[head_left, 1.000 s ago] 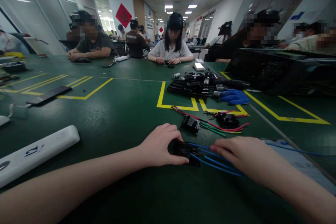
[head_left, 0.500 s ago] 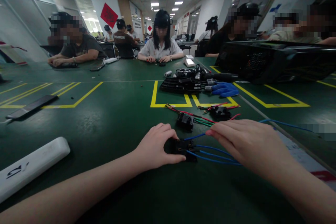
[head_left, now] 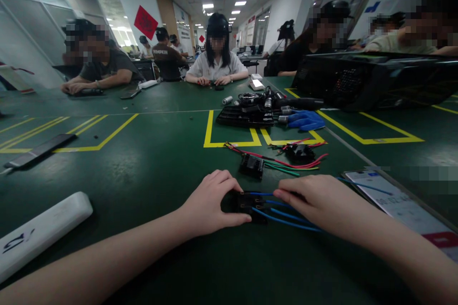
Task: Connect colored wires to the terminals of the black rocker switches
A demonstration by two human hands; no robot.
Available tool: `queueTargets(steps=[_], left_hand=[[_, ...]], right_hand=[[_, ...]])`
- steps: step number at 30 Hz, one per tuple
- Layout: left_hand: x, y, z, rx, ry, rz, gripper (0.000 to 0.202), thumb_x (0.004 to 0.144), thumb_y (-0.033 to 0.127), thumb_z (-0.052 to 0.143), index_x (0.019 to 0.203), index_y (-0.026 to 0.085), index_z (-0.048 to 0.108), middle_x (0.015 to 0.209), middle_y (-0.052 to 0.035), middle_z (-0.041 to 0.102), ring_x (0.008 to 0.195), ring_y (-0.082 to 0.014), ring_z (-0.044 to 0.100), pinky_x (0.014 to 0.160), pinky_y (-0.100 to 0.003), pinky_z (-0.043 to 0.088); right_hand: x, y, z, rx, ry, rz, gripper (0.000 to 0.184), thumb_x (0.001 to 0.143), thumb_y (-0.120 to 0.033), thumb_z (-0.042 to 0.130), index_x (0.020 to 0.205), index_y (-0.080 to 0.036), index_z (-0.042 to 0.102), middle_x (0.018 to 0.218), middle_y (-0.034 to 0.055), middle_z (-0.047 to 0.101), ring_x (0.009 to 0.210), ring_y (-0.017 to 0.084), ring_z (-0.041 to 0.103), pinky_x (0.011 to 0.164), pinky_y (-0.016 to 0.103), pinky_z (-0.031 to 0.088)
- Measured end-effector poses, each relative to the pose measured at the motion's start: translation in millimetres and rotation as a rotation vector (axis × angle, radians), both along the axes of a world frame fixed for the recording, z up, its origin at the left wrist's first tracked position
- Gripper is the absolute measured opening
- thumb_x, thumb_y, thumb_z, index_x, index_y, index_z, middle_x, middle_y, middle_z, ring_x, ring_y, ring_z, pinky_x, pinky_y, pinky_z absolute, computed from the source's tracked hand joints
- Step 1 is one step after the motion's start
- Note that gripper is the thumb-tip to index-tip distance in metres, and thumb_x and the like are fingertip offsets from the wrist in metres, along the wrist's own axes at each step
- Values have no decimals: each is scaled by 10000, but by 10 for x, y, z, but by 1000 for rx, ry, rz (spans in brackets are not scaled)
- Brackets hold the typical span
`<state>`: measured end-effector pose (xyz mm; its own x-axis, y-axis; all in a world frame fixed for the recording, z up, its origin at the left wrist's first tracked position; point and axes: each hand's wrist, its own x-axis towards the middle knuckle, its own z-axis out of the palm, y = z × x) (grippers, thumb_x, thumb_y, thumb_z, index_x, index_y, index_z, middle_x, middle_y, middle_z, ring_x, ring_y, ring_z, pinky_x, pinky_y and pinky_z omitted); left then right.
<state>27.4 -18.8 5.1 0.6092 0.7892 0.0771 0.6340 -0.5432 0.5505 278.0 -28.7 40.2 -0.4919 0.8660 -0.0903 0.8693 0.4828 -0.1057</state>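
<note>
My left hand [head_left: 211, 202] curls around a small black switch block [head_left: 248, 204] on the green table [head_left: 153, 171], thumb and fingers gripping its left side. Several blue wires [head_left: 286, 217] run from the block to the right. My right hand [head_left: 315, 200] lies over these wires, its fingertips closed on one blue wire close to the block. Just beyond sit two more black blocks, one [head_left: 251, 165] with red and green wires and another [head_left: 299, 152] with red wires.
A white bar [head_left: 39, 231] lies at the near left and a phone [head_left: 404, 207] at the right. Farther off are a black grille part [head_left: 239, 116], blue gloves [head_left: 304, 120], a large black case [head_left: 375, 81] and a dark strip [head_left: 37, 151]. Other people sit around the table's far side.
My right hand dropped from a raised spot back down and moved in toward the block, bringing the blue wire's end to it. My left hand stayed on the block.
</note>
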Motion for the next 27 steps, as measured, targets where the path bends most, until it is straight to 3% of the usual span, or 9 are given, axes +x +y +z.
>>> queueTargets(steps=[9,16,19,21,25,27], left_hand=[[-8,-24,-7,13,6,-12,355,771,399,788,989,187,605,1045,-47,588,985,-260,529,857,-422,447],[7,-11,-31,44,-17,-10,365,737,434,806,923,192,607,966,-36,591,955,-257,525,824,-407,438],[11,-9,-31,49,-19,-10,352,735,423,803,906,193,599,945,-32,590,937,-251,524,803,-394,436],[12,-9,-26,52,-16,-15,343,733,411,801,897,192,594,934,-30,588,926,-248,524,794,-389,433],[12,-9,-17,50,-3,-25,328,740,399,787,901,190,591,929,-32,591,906,-245,524,780,-385,432],[10,-7,-18,48,1,-25,329,748,418,777,901,194,591,932,-35,593,906,-246,524,778,-386,434]], right_hand=[[-32,-14,-6,-31,104,28,365,991,-362,383,715,-227,579,671,16,644,577,167,575,538,280,327],[-9,-93,11,348,238,207,381,1011,-331,378,694,-219,558,618,-1,631,527,153,564,517,279,306],[-11,-107,25,426,226,242,373,1011,-299,382,692,-215,556,602,0,624,517,154,567,514,280,314],[-19,-97,33,351,172,213,360,1001,-295,403,691,-213,565,620,9,643,540,161,589,526,280,332],[-50,-37,43,47,-20,89,304,967,-257,463,718,-210,630,712,27,713,622,181,649,560,281,373],[-63,6,61,-11,-49,77,292,954,-257,485,723,-215,658,714,24,720,621,184,652,553,279,378]])
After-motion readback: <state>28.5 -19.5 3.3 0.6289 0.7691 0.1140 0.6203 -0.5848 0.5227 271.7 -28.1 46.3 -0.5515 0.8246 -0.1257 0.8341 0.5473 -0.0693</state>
